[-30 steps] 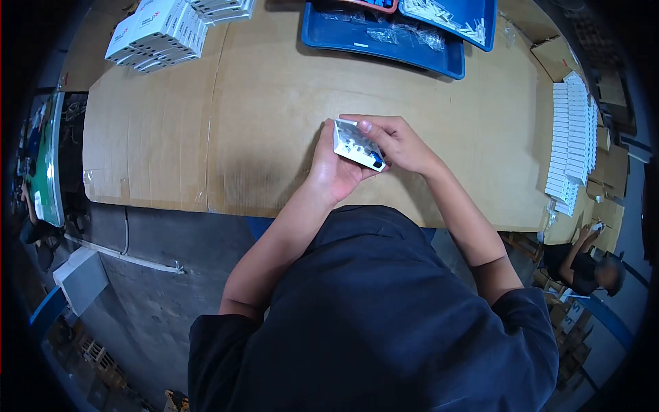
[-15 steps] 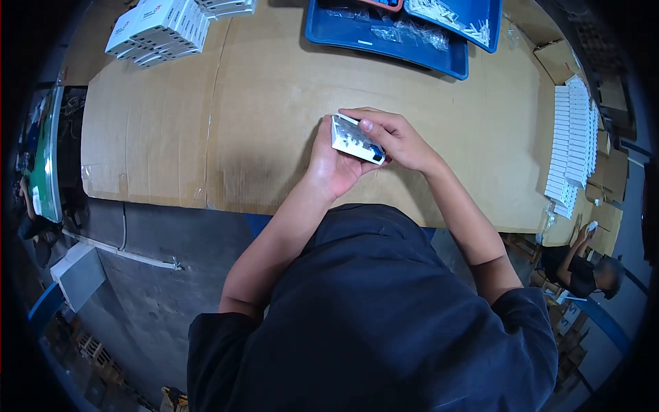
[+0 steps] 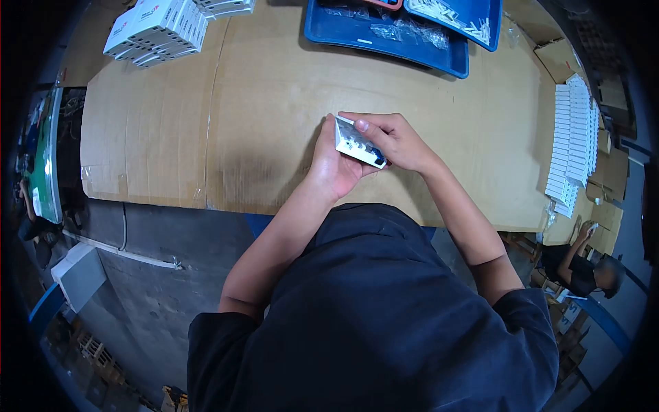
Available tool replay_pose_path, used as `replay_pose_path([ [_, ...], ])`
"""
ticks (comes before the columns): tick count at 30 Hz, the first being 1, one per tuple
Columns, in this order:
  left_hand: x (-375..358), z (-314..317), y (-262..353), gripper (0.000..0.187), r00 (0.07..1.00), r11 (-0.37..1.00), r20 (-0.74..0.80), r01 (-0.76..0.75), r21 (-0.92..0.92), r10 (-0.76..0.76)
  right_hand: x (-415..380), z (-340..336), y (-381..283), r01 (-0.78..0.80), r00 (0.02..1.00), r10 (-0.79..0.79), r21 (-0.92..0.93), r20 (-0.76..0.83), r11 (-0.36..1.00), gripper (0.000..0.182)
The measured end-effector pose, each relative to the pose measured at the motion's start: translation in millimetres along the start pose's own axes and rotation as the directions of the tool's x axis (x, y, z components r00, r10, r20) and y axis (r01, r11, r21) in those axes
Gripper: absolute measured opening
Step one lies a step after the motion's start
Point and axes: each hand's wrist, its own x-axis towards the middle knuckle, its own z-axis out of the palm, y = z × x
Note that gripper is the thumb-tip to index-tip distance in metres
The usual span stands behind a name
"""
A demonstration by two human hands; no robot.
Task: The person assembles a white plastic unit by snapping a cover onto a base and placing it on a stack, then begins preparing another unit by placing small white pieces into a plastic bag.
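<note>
A small white box (image 3: 358,147) with a shiny, clear-looking top and a dark blue patch at one corner is held over the cardboard-covered table (image 3: 274,89). My left hand (image 3: 334,165) cups it from below and from its left side, palm up. From the right, my right hand (image 3: 398,141) grips the box, with the thumb across its top and the fingers along its far edge. Those fingers partly hide the far side of the box.
White boxes (image 3: 158,27) are stacked at the back left. Blue trays (image 3: 384,55) at the back hold clear bags and white pieces. More white boxes (image 3: 570,141) form rows at the right edge. Another person (image 3: 583,271) sits at the lower right.
The box has tilted slightly in my hands, and my right hand has shifted a little. At the lower right, the other person's hands have moved slightly.
</note>
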Motion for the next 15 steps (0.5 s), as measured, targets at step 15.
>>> replay_pose_path([
  [15, -2, 1, -4, 0.061, 0.997, 0.998, -0.049, -0.061, -0.001, 0.061, -15, 9, 13, 0.312, 0.948, -0.317, -0.231, 0.014, 0.922, 0.047],
])
